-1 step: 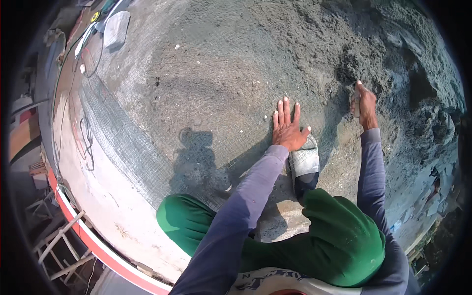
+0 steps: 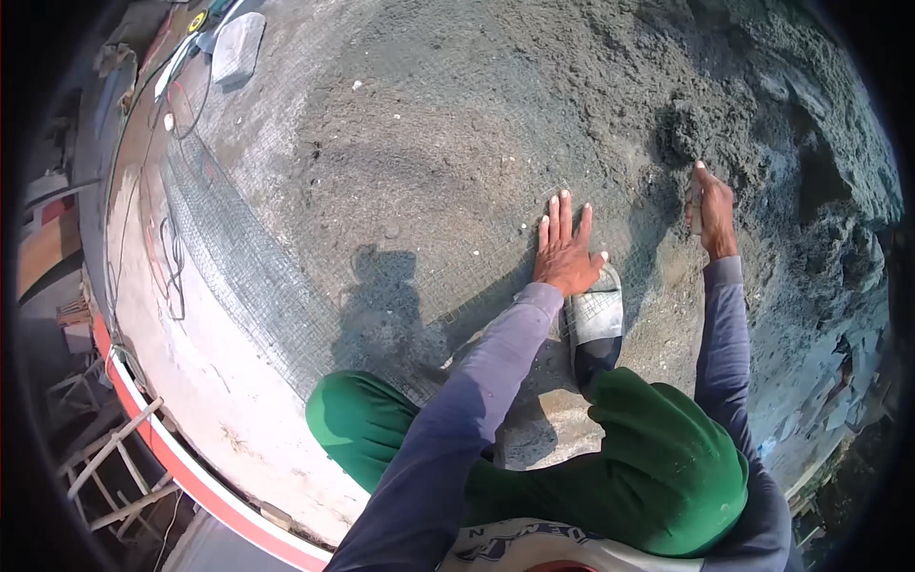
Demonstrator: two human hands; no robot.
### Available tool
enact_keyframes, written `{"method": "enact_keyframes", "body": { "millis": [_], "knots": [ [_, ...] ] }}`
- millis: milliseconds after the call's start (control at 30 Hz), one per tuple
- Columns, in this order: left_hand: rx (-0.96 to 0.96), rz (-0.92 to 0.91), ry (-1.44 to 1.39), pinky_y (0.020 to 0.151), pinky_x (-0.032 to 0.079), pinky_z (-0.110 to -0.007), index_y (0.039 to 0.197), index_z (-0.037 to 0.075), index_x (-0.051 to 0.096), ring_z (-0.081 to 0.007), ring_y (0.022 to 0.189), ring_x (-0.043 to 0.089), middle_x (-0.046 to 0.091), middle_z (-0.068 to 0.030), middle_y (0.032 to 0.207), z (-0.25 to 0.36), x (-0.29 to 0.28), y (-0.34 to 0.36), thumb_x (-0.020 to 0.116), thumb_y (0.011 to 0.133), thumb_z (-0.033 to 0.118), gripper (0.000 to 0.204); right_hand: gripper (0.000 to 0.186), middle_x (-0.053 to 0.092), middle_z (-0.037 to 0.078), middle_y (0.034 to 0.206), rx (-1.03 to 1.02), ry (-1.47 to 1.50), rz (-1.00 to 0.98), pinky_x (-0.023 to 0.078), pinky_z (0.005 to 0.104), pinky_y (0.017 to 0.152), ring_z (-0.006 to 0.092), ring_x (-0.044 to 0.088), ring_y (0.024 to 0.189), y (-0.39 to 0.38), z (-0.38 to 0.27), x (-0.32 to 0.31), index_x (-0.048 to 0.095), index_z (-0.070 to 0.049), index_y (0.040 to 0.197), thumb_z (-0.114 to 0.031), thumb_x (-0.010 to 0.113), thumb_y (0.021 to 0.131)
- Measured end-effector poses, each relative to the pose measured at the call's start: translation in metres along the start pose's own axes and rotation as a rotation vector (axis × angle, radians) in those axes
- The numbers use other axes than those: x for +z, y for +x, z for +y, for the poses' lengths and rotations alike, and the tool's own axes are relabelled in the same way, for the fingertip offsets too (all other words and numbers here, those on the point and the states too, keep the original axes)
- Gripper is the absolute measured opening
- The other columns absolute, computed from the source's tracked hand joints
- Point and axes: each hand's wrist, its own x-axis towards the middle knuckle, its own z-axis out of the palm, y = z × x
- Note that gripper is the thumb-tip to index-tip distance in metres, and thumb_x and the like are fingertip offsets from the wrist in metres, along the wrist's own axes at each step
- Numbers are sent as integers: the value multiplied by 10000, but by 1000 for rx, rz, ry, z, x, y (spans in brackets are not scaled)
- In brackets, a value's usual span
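Observation:
My left hand [image 2: 566, 250] lies palm down with its fingers spread, pressing on wire mesh [image 2: 491, 286] over the sandy mortar [image 2: 429, 176]. Just beside it is the pale toe of my shoe [image 2: 600, 310], which stands at the edge of the mesh. Farther right, my right hand [image 2: 713, 212] is closed round the pale handle [image 2: 696, 212] of what looks like a trowel. Its blade cannot be made out against the heap of wet grey mortar [image 2: 701, 129] beyond the fist.
A long strip of wire mesh [image 2: 238, 253] runs along the left of the slab. Cables [image 2: 173, 267] and a pale block-like object [image 2: 237, 48] lie at the far left. A red and white edge [image 2: 210, 486] bounds the slab, with wooden poles [image 2: 114, 443] below. Rough mortar [image 2: 810, 86] covers the right.
The view has shifted a little, so the ground at left appears slightly farther right. Both hands keep their grip and pose, with the right hand a touch lower in the picture.

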Motion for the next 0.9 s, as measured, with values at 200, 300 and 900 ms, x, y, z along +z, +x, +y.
{"method": "enact_keyframes", "body": {
  "millis": [200,300,900],
  "knots": [
    [-77,-60,-331,1344,235,-514,1693,41,405,-424,1676,220,232,-269,1801,-9,-79,-81,618,1087,458,766,428,574,14,674,-84,-241,-401,407,307,428,110,533,493,-65,-44,107,673,-51,995,-468,652,1089],
    [-196,-117,-432,1291,357,-467,1648,10,471,-416,1577,443,498,-298,1652,-5,-138,-117,639,1086,459,739,485,563,19,673,-466,-463,-575,481,424,627,179,584,642,-79,-54,171,687,11,1025,-467,630,1087],
    [-356,168,-433,1145,505,-389,1614,-56,497,-302,1348,677,674,-276,1483,-59,-249,-192,698,1084,332,687,488,620,79,776,96,19,-4,491,377,530,190,584,596,67,27,-41,645,-29,951,-499,646,1081]
  ]
}}
